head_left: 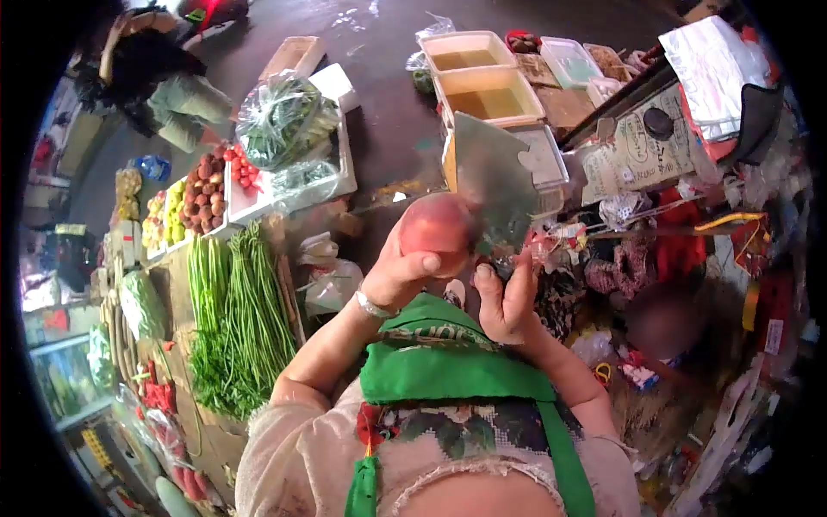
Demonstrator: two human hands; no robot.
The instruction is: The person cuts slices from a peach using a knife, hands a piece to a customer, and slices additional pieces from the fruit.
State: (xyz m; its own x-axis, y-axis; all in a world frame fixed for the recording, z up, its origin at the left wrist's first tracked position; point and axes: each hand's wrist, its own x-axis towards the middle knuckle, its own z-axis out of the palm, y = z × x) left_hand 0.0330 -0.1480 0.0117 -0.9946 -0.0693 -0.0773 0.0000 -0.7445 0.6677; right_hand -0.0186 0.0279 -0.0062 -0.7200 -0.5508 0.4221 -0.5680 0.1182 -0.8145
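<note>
My left hand (401,274), with a bracelet at the wrist, is wrapped round a smooth, round, pinkish-red fruit (438,231) in front of my chest. Its exact kind is not clear. Just to the right, my right hand (510,300) has its thumb and fingers raised around the lower end of a wide, flat, grey-green blade that looks like a cleaver (493,177). The blade stands upright beside the fruit, and its handle is mostly hidden by the hand. Below both hands hangs a green apron (457,366).
Long green vegetables (258,314) lie on a board at left, with a white foam box (345,172) of bagged greens behind. Plastic tubs of liquid (491,95) stand ahead. A sack (642,146) and plastic bags crowd the right. Another person (177,103) is at far left.
</note>
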